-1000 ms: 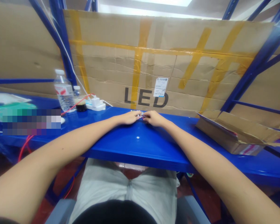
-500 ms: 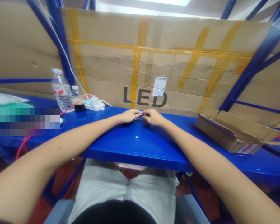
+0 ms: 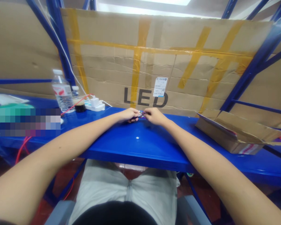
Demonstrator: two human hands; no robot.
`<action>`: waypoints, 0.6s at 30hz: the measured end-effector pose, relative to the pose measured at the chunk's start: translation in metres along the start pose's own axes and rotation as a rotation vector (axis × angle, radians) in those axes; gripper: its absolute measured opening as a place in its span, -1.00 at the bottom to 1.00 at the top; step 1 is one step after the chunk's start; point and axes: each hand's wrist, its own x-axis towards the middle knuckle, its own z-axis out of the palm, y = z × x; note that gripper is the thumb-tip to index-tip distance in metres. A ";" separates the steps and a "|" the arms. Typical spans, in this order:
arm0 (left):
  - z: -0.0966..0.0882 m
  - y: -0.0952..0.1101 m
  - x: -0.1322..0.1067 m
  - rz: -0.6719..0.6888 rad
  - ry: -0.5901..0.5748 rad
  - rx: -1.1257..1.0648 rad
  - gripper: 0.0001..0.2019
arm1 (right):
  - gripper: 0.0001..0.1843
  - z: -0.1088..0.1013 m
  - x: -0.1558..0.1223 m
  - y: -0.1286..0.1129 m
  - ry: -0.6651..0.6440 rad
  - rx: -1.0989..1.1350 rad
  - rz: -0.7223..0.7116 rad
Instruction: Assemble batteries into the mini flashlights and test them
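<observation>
A person's left hand (image 3: 129,115) turns and its lower fingers curl under, as a slim, wire-like bundle (image 3: 141,115) comes into clearer view between the hands at the far side of a blue metal worktop (image 3: 121,147). The left hand appears to grip the bundle's left end, while the right hand (image 3: 154,116) pinches it from the right between thumb and fingertips; the exact finger contact is too small to make out. The change suggests that the handling is still under way, with the bundle being worked between both hands rather than set down.

Half a second earlier, the left fingers lie closer to the worktop and the piece shows as a shorter, brighter cluster; now a darker strand spans the gap. The right hand keeps nearly the same place, and the surroundings look unchanged.

Just beyond the hands stands a large taped cardboard carton (image 3: 107,70) marked "LED." To the left are a clear plastic water bottle (image 3: 62,95), a smaller bottle of dark liquid (image 3: 80,106) and a white power strip (image 3: 96,107); to the right sits an open cardboard box (image 3: 216,137), well apart from the hands.
</observation>
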 end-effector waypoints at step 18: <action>-0.018 0.001 -0.006 0.455 -0.052 1.262 -0.65 | -0.83 -0.006 -0.004 0.003 -0.222 0.033 0.177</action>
